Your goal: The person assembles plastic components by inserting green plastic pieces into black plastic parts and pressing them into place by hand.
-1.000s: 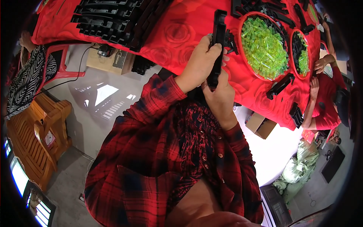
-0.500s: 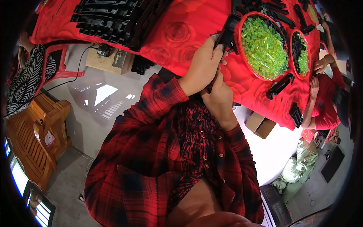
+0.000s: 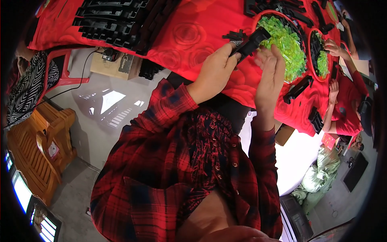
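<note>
My left hand grips a long black plastic part, tilted up to the right over the red tablecloth. My right hand is raised just right of that part, in front of a red-rimmed basket. Its fingers are stretched out, slightly blurred, and I see nothing held in them. Heaped in the basket are many small translucent green plastic pieces, with black ones along one side. A few small black pieces lie on the cloth beyond my left hand.
Rows of black plastic parts cover the table's left. At right are a second basket, loose black parts and a co-worker's hand reaching in. A red chair and wooden bench stand left; a cardboard box sits below the table.
My right hand has come off the black part's lower end and moved up and right toward the basket. The part now tilts further right. The co-worker's hand has moved to the second basket.
</note>
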### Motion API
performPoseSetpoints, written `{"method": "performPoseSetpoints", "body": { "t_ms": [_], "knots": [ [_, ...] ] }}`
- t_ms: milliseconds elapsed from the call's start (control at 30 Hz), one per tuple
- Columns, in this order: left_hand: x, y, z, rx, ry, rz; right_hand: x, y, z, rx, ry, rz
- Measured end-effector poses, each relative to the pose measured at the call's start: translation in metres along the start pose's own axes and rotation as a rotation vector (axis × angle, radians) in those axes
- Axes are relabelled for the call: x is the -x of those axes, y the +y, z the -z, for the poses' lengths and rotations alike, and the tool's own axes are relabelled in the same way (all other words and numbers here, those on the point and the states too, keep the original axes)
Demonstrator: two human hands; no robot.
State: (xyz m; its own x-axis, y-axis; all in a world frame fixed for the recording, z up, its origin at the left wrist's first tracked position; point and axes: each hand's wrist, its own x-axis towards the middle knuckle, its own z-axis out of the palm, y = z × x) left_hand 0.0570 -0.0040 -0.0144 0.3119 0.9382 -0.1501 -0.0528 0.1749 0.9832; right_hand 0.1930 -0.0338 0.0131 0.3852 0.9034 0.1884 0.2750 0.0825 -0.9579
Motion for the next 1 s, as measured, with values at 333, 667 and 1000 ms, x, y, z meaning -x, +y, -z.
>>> {"method": "performPoseSetpoints", "body": {
  "t_ms": [333,667,1000],
  "knots": [
    [0.000,0.000,0.002,-0.347,-0.054,-0.155,-0.018,-0.004,-0.018,-0.162,-0.026,-0.030],
    [0.002,-0.006,0.003,-0.214,-0.102,-0.088,-0.016,0.000,-0.018,-0.189,0.020,-0.063],
    [0.003,0.000,0.001,-0.099,-0.146,0.088,-0.009,0.003,-0.018,-0.008,0.074,0.001]
  ]
}}
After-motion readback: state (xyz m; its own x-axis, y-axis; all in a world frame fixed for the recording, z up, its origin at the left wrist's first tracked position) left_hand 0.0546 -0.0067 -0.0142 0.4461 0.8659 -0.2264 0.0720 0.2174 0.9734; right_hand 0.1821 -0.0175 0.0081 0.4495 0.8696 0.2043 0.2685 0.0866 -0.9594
